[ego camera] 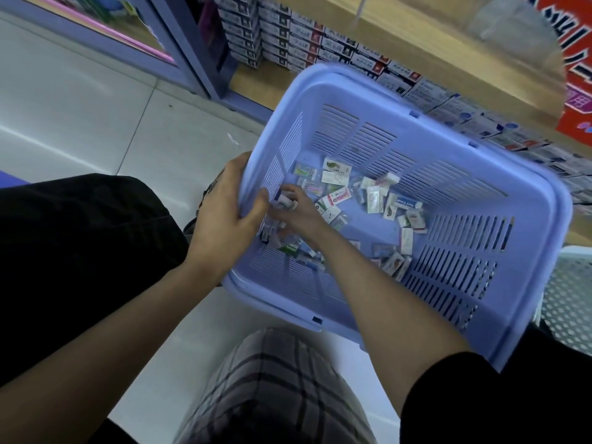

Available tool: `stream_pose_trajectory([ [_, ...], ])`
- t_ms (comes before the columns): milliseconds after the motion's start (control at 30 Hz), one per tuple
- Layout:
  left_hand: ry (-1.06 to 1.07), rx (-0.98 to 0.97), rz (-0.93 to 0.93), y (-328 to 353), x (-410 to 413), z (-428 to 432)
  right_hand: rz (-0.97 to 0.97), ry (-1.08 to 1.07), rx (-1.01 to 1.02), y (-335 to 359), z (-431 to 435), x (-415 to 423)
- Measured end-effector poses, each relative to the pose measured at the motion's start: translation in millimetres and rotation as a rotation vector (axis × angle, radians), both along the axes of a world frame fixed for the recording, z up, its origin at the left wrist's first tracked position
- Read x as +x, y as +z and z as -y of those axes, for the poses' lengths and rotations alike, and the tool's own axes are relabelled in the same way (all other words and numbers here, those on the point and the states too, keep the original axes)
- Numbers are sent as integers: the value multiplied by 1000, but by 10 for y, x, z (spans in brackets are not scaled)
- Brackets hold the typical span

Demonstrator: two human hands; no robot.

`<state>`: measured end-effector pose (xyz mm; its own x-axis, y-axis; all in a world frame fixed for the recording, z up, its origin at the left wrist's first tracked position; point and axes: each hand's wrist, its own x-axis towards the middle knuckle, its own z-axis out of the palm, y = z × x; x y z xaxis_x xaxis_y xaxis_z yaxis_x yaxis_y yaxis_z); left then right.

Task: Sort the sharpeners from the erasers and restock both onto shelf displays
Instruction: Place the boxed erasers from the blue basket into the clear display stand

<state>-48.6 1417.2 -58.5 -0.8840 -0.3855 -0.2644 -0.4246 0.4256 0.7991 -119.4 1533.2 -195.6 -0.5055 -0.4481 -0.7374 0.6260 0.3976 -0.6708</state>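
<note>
While the left hand (224,209) gripped the rim of the basket (563,219) and the right hand (299,216) pinched a few small packets (373,197) inside it, most lay mixed on its floor, so sorting and restocking the shelf (400,36) seemed largely left to do.

Pale glossy floor tiles (80,100) reflect the light. A wooden shelf (432,36) holds rows of small boxes (304,43), beside a purple frame (189,59).

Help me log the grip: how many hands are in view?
2. The left hand grips the left rim of the lilac basket; the right hand is inside the basket, fingers curled round a small packet.
</note>
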Motion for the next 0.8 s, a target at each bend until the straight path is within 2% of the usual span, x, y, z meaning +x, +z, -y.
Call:
stream_pose_trajectory([
  [100,-12,-4,-6,11,-4,-1,13,-4,14,95,-53,-9],
  [333,-52,19,20,87,-4,4,25,-228,17,590,-325,-56],
  [500,-86,-208,-26,310,-39,-50,-44,-295,-36,1389,-659,-182],
  [567,-159,-276,-117,488,-100,-107,-80,-310,-74,1724,-758,-194],
  [633,-300,-218,-168,742,-181,-213,-99,-325,-122,2081,-837,-182],
  [733,-566,-155,-144,1100,-310,-378,-77,-372,-233,2623,-949,-158],
  [800,-659,-139,-178,1289,-398,-440,-60,-407,-302,2943,-1031,-147],
])
